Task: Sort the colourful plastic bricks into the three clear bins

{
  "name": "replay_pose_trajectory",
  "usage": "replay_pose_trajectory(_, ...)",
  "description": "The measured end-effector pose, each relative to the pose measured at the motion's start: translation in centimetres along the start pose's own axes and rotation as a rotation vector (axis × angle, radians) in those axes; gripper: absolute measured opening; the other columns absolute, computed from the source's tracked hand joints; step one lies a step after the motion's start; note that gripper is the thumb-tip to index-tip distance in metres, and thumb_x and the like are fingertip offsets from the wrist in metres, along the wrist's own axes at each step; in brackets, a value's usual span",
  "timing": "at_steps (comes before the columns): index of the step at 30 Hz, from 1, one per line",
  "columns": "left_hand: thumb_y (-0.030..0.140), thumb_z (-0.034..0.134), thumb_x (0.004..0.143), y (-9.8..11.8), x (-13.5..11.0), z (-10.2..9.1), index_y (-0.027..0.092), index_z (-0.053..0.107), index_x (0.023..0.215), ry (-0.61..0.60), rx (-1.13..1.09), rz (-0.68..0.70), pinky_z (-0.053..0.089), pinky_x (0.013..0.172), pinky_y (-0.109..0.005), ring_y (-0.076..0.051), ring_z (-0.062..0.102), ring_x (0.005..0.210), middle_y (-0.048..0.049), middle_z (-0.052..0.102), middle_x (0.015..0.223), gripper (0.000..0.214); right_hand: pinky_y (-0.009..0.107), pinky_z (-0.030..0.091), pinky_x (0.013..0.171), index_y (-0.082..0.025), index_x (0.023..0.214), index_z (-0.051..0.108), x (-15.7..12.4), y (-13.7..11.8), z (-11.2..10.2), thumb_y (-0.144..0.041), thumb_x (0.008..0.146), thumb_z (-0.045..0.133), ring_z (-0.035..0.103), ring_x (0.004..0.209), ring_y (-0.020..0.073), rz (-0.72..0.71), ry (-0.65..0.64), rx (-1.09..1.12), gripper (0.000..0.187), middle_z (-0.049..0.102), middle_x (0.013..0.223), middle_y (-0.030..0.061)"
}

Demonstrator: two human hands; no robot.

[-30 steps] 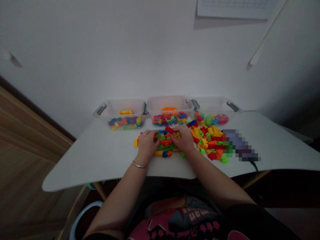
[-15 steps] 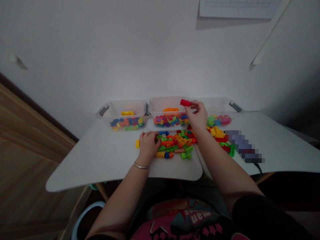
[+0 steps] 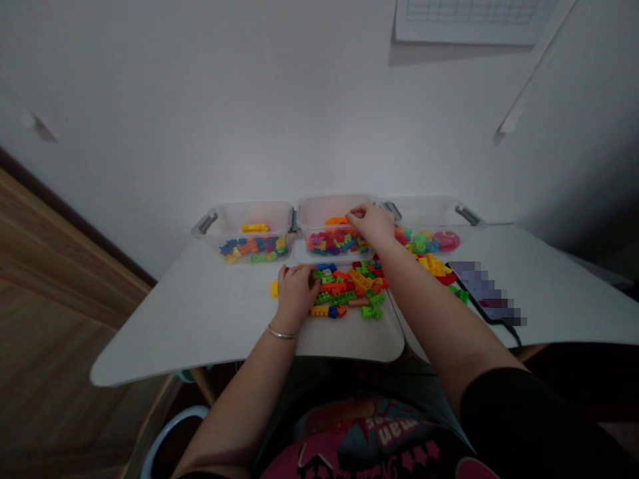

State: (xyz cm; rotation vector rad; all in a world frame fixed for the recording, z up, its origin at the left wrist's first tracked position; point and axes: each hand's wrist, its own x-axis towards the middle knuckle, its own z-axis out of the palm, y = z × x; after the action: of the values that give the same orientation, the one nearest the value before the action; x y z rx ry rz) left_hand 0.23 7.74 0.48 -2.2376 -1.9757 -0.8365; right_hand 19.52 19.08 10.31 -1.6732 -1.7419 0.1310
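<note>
My left hand [image 3: 295, 293], a bangle on its wrist, rests at the left side of a pile of toy building bricks [image 3: 344, 289]. Its fingers are bent but apart, with the thumb against the bricks; what lies beneath the palm is hidden. A yellow brick [image 3: 274, 289] shows beside it. My right hand [image 3: 375, 225] is over the middle clear plastic bin [image 3: 332, 203], fingertips near an orange piece [image 3: 336, 221]. Its fingers look slightly parted, and no brick shows in them. Mixed coloured bricks lie inside this bin.
A left bin [image 3: 257, 213] and a right bin [image 3: 429, 207] flank the middle one, both holding coloured pieces. Yellow bricks [image 3: 434, 266] lie right of my forearm, near a blurred phone-like device [image 3: 486, 293] with a cable. The white table [image 3: 200, 319] backs onto a wall.
My right hand has moved left and slightly down over the middle bin. The red brick it held is no longer visible in its fingers. My left hand has stayed at the pile.
</note>
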Motion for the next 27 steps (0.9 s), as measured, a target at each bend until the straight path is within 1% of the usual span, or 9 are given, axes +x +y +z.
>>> replay_pose_trajectory(4, 0.029, 0.059, 0.085, 0.0, 0.0, -0.1, 0.022, 0.066, 0.107, -0.012, 0.002, 0.002, 0.029, 0.112, -0.052, -0.027, 0.063, 0.106, -0.0068, 0.073, 0.101, 0.024, 0.041, 0.046, 0.091, -0.021, 0.097, 0.074, -0.4, 0.5, -0.1, -0.04, 0.085, 0.063, 0.069, 0.091, 0.0254, -0.048, 0.028, 0.074, 0.025, 0.076, 0.09, 0.0066)
replay_pose_trajectory(7, 0.028, 0.058, 0.085, 0.0, 0.0, -0.1, 0.023, 0.066, 0.108, -0.022, 0.003, 0.003, 0.03, 0.112, -0.051, -0.027, 0.064, 0.105, -0.0067, 0.073, 0.101, 0.024, 0.04, 0.045, 0.095, -0.019, 0.098, 0.072, -2.2, 0.9, 0.0, -0.034, 0.087, 0.059, 0.066, 0.098, 0.0251, -0.146, 0.179, 0.192, 0.022, 0.075, 0.098, 0.0082)
replay_pose_trajectory(9, 0.028, 0.058, 0.085, 0.0, 0.0, -0.1, 0.022, 0.065, 0.108, -0.025, 0.009, 0.007, 0.032, 0.111, -0.051, -0.027, 0.064, 0.104, -0.0067, 0.073, 0.1, 0.024, 0.043, 0.043, 0.099, -0.019, 0.097, 0.07, -4.3, 1.2, 0.4, -0.031, 0.086, 0.058, 0.062, 0.105, 0.0264, -0.224, 0.304, 0.236, 0.02, 0.073, 0.104, 0.0093)
replay_pose_trajectory(10, 0.028, 0.058, 0.085, 0.0, 0.0, -0.1, 0.022, 0.065, 0.108, -0.024, 0.012, 0.012, 0.033, 0.11, -0.051, -0.027, 0.064, 0.103, -0.0067, 0.073, 0.099, 0.024, 0.044, 0.042, 0.099, -0.02, 0.096, 0.07, -5.5, 1.2, 0.7, -0.03, 0.085, 0.058, 0.062, 0.104, 0.0267, -0.27, 0.324, 0.248, 0.019, 0.073, 0.102, 0.0095)
replay_pose_trajectory(12, 0.029, 0.058, 0.086, 0.0, 0.0, -0.2, 0.022, 0.066, 0.107, -0.012, 0.012, 0.031, 0.033, 0.109, -0.05, -0.027, 0.064, 0.103, -0.0067, 0.073, 0.099, 0.024, 0.044, 0.043, 0.099, -0.021, 0.098, 0.069, -7.9, 1.2, 1.5, -0.028, 0.085, 0.058, 0.061, 0.103, 0.0265, -0.367, 0.266, 0.278, 0.018, 0.072, 0.102, 0.009)
replay_pose_trajectory(14, 0.03, 0.058, 0.087, 0.0, 0.0, -0.3, 0.022, 0.066, 0.107, 0.017, -0.001, 0.046, 0.034, 0.11, -0.049, -0.027, 0.064, 0.103, -0.0068, 0.073, 0.101, 0.024, 0.044, 0.043, 0.098, -0.023, 0.102, 0.068, -10.1, 1.2, 2.4, -0.025, 0.085, 0.058, 0.061, 0.103, 0.0259, -0.426, 0.16, 0.294, 0.02, 0.072, 0.103, 0.0078)
replay_pose_trajectory(17, 0.03, 0.059, 0.086, 0.2, 0.2, -0.6, 0.022, 0.067, 0.107, 0.053, -0.042, 0.047, 0.036, 0.109, -0.046, -0.026, 0.064, 0.104, -0.0069, 0.074, 0.102, 0.023, 0.045, 0.042, 0.102, -0.023, 0.108, 0.067, -12.1, 1.3, 3.6, -0.021, 0.085, 0.057, 0.06, 0.106, 0.0261, -0.497, 0.015, 0.245, 0.025, 0.071, 0.108, 0.0071)
replay_pose_trajectory(21, 0.028, 0.061, 0.085, 0.2, 0.3, -0.6, 0.02, 0.065, 0.113, 0.061, -0.083, 0.05, 0.039, 0.106, -0.042, -0.025, 0.064, 0.104, -0.0076, 0.073, 0.104, 0.03, 0.045, 0.043, 0.101, -0.023, 0.111, 0.068, -13.1, 1.7, 4.7, -0.018, 0.084, 0.056, 0.058, 0.108, 0.0275, -0.522, -0.056, 0.13, 0.03, 0.07, 0.112, 0.0075)
replay_pose_trajectory(27, 0.029, 0.06, 0.086, 0.0, 0.1, -0.3, 0.02, 0.061, 0.117, 0.063, -0.127, 0.073, 0.032, 0.112, -0.045, -0.023, 0.065, 0.1, -0.0043, 0.074, 0.098, 0.033, 0.046, 0.045, 0.098, -0.016, 0.119, 0.066, -12.9, 1.6, 4.9, -0.016, 0.083, 0.058, 0.059, 0.106, 0.0297, -0.49, -0.092, 0.078, 0.037, 0.07, 0.112, 0.012)
